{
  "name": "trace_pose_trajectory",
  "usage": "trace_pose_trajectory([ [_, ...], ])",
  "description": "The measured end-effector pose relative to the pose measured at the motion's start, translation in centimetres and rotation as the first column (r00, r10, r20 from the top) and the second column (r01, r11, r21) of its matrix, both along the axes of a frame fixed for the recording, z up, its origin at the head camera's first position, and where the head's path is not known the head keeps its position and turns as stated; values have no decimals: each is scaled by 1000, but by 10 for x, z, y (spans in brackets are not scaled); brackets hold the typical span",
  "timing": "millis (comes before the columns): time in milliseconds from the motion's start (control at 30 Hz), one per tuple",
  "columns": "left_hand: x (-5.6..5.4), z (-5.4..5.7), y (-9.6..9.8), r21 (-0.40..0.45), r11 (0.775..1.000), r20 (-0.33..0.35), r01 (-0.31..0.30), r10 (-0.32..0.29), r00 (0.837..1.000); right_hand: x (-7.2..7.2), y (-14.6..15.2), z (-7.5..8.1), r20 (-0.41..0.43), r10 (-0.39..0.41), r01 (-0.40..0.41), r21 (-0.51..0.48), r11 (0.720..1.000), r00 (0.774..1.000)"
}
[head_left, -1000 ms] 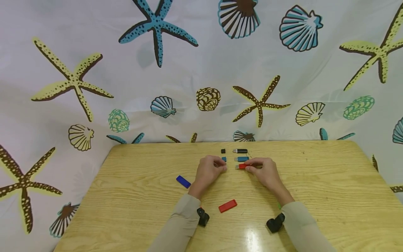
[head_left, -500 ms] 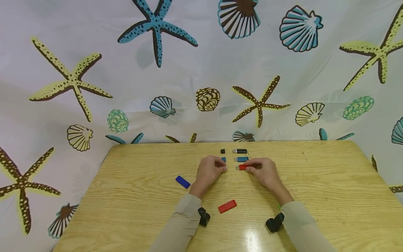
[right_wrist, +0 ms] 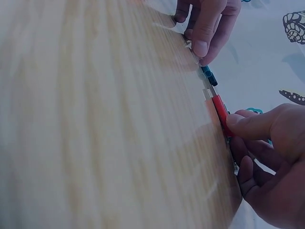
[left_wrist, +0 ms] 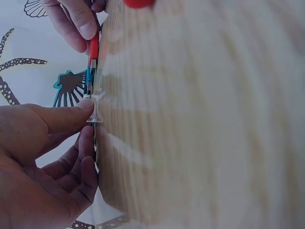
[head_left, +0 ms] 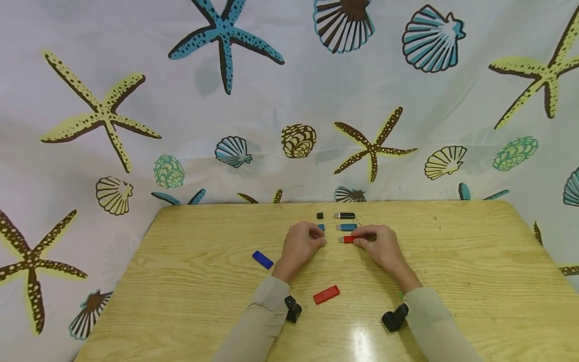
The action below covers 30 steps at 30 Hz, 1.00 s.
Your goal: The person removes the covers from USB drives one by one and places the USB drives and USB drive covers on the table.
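Observation:
My right hand (head_left: 377, 246) pinches the rear end of a red USB stick (head_left: 347, 240), whose metal plug points left toward my other hand. In the right wrist view, that red stick (right_wrist: 221, 114) lies low along the table under the thumb. My left hand (head_left: 302, 245) has thumb and fingers together at the tabletop, with a small clear piece (left_wrist: 95, 110) at the fingertips in the left wrist view. Just beyond the hands lie a blue USB stick (head_left: 347, 227) and a black USB stick (head_left: 346, 215). To their left are a blue cap (head_left: 321, 227), partly hidden, and a black cap (head_left: 320, 215).
Left of my left forearm lies a dark blue USB stick or case (head_left: 262, 259). A flat red piece (head_left: 326, 294) rests between the forearms. Something green (head_left: 400, 295) shows beside the right wrist. A patterned cloth (head_left: 262, 100) hangs behind the wooden table (head_left: 203, 301).
Both hands stay nearly in place. The red USB stick has shifted very slightly to the right; the rest of the layout is the same.

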<state>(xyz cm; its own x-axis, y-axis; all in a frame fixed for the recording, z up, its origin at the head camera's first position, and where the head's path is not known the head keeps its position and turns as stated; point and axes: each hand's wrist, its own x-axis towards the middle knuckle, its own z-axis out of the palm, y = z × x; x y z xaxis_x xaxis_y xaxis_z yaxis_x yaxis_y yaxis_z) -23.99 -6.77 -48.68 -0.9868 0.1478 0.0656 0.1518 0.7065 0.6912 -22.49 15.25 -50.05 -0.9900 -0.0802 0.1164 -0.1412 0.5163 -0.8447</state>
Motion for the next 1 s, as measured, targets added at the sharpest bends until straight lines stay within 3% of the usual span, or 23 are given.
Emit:
trace_pose_trajectory([
  [400,3,-1,-5,75,996,-45,40,-36,998,4,2,0,0,8,-8,-36,999,1000],
  [567,6,1,-7,111,993,-29,49,-46,999,7,2,1,-13,17,-18,-47,999,1000],
  [1000,21,18,-16,219,973,14,78,-83,996,23,0,9,-78,25,-32,-90,995,997],
])
